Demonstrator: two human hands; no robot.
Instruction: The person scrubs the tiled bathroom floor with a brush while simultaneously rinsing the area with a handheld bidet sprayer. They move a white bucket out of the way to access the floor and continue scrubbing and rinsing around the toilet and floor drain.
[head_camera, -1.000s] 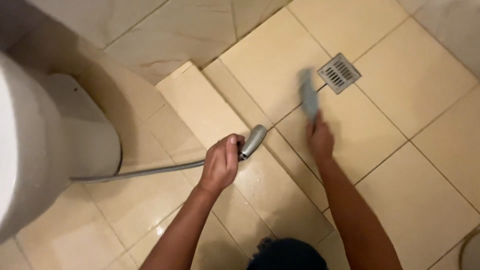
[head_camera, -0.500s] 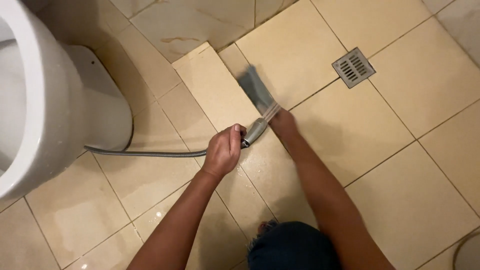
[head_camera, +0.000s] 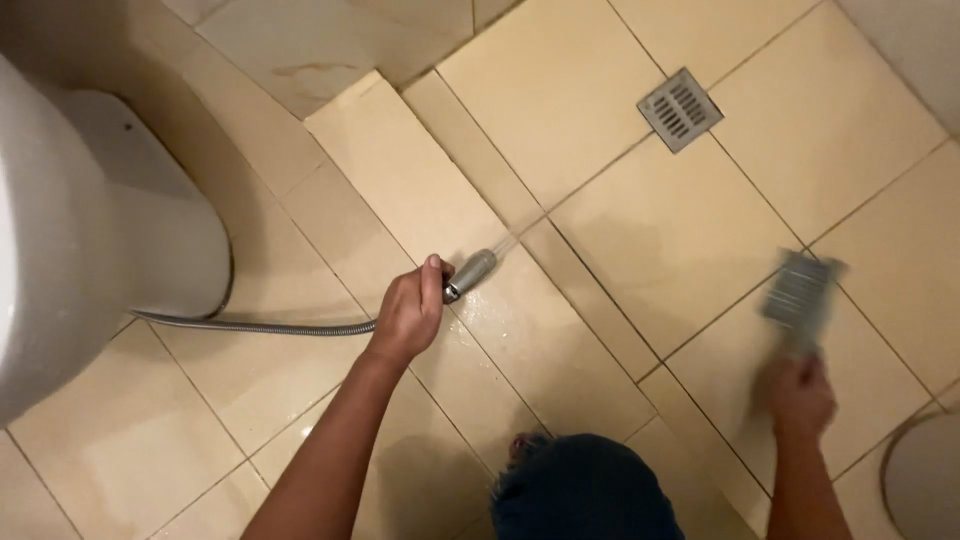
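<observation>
Left hand wrapped tight around the handle of a metal spray nozzle; nozzle head points up-right, a thin jet of water leaving it across the beige floor tiles. Ribbed metal hose trails from the hand leftward, passing under the base of the white toilet. Wet patch on the tile just beside the nozzle.

Right hand closed on the handle of a scrub brush; both are motion-blurred, so the brush head probably touches the floor, not certain. Brush lies well right of the nozzle, below the square metal floor drain.
</observation>
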